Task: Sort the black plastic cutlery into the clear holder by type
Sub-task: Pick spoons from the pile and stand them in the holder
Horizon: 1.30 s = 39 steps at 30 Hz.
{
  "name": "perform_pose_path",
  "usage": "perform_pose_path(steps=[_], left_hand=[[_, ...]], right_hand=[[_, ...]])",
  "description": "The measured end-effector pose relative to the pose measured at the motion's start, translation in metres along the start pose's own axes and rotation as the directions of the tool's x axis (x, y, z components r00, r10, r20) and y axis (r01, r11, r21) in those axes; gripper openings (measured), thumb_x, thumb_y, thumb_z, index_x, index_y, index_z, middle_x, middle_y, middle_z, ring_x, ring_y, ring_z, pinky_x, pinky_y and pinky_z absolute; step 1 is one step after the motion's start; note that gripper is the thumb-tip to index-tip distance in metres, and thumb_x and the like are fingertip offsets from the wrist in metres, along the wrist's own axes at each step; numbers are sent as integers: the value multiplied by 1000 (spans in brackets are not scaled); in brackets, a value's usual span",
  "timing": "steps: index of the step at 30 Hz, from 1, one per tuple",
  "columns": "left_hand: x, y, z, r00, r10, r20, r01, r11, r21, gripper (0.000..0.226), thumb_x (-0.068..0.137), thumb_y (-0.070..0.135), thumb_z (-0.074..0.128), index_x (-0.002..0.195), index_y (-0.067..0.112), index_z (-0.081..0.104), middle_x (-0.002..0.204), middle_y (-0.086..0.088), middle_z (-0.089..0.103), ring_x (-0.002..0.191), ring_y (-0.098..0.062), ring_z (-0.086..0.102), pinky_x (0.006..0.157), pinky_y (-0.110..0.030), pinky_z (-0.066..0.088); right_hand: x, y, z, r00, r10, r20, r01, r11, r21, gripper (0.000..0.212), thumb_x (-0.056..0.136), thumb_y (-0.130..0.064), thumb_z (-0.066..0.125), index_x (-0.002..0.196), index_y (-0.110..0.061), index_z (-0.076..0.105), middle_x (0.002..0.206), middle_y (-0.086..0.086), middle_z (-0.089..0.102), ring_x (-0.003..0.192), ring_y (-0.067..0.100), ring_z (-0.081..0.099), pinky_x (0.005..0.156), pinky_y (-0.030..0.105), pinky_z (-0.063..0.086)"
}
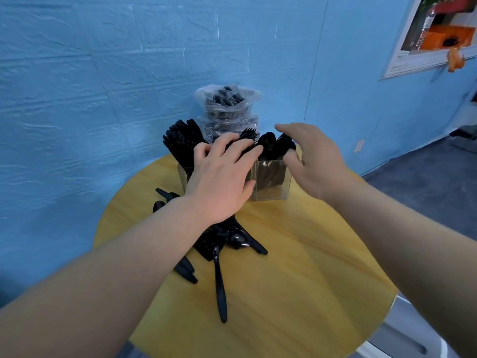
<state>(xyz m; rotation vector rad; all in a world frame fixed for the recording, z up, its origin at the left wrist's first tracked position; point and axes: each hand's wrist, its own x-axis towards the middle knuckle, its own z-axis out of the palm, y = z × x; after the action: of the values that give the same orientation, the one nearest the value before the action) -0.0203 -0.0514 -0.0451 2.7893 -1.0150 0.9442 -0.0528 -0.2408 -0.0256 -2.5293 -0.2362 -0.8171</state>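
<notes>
Round yellow wooden table (296,267) against a blue textured wall (90,86), near edge cut off by the frame bottom. At the table's far side, the clear holder (271,182), its middle largely hidden behind the left hand. Rising from the left compartment, a fan of black utensil heads (183,140), type hard to make out; fork tines (249,134) poking up mid-holder; spoon bowls (271,146) bunched in the right compartment. Behind the holder, a clear plastic bag (227,109) with more black cutlery, contents blurred. Loose cutlery pile (219,244) on the table in front of the holder, partly covered by the left forearm.

Left hand (222,179) spread, fingers straight, resting over the tops of the middle cutlery. Right hand (315,161) beside the spoon compartment, fingers loosely curved, one fingertip touching the spoons; no grip visible. Hands apart, one each side of the spoons.
</notes>
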Motion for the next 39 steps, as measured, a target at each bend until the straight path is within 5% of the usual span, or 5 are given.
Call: perform_pose_path(steps=[6,13,20,32,39], left_hand=[[-36,6,-10,998,-41,43,43,997,-65,56,82,36,63,134,22,51,137,1,51,129,-24,37,93,-48,34],[-118,-32,-33,922,-326,209,364,914,-178,49,91,27,56,139,24,45,145,2,41,133,-25,31,110,-45,27],[-181,-44,-42,730,-488,478,619,769,-159,40,94,28,48,134,26,51,132,4,48,115,-20,51,95,-33,42],[-156,12,-26,874,-218,435,347,906,-243,46,97,33,40,143,33,39,140,15,45,125,-11,35,102,-28,33],[-165,-20,-20,777,-557,295,598,798,-68,55,90,44,53,142,32,40,146,4,37,135,-22,27,109,-47,25]], right_hand=[[-68,-17,22,998,40,53,-44,997,67,33,88,-7,52,119,-13,63,113,2,62,104,18,56,91,33,46],[-110,-50,41,919,81,386,-97,995,21,52,93,-50,43,141,-30,42,148,-8,35,134,13,27,109,31,27],[-118,-74,59,832,79,550,-5,991,-136,91,73,-80,40,149,-32,20,157,-4,17,143,22,14,114,49,21],[-122,-42,35,857,265,442,-163,953,-256,55,95,-42,44,147,-31,28,151,-1,32,138,23,28,111,41,31],[-130,-57,42,971,61,230,-18,983,-183,44,92,-36,54,133,-20,53,130,-1,55,128,22,36,104,33,33]])
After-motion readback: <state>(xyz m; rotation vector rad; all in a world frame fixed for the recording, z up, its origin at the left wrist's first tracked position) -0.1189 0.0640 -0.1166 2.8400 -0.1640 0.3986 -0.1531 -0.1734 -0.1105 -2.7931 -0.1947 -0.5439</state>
